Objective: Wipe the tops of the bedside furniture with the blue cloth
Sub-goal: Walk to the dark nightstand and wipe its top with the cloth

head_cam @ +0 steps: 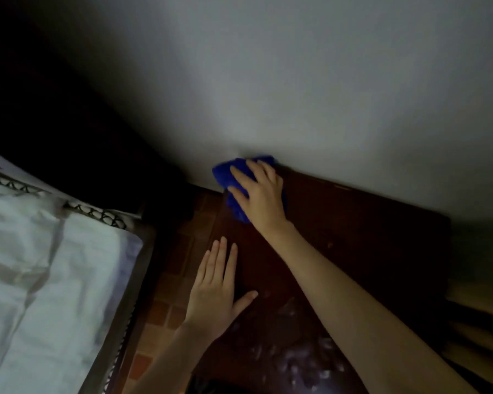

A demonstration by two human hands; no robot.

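Blue cloth [225, 174] lies half hidden under outspread right hand [261, 193]; left hand [215, 291] rests flat.

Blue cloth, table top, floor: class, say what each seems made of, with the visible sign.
Blue cloth: soft fabric, perhaps microfibre; it bunches in thick folds under the right hand. Table top: dark wood, likely varnished; reddish-brown with a faint sheen and pale dusty smears. Floor: seemingly matt terracotta tiles; squares split by joint lines.
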